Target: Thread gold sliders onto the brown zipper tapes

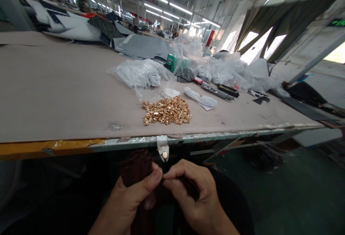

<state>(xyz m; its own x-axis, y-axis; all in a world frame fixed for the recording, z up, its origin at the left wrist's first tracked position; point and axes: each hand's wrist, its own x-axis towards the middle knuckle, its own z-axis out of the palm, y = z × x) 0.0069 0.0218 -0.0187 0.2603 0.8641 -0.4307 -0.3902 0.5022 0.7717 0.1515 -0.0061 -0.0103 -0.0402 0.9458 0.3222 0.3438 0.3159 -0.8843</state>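
Grips a bundle of dark maroon cloth [136, 168] in the left hand [132, 197], fingers wrapped round it and thumb laid along its side, in front of and below the front edge of the tabletop [67, 94]; pinches thumb and forefinger of the right hand [202, 197] together just beside the left thumb tip, with more of the maroon cloth in the curl of the fingers; cannot tell what, if anything, sits between the pinched tips

Just beyond the fingertips, fixed at the front edge of the tabletop, a pale bracket [162, 143] with a gold-coloured piece [165, 154] at its lower end

On the tabletop near the middle of that edge, a heap of small gold-coloured pieces [167, 111]; along the edge toward the left, yellow tape [67, 148]

Behind the heap, a clear bag of white contents [140, 73]; to its right, a folded white paper [201, 99], then a grey pen-shaped tool [217, 93] beside a black case [228, 90]

Farther back, a green box [171, 62], more clear bags [229, 71] toward the right, and grey sheets [145, 46] toward the back edge
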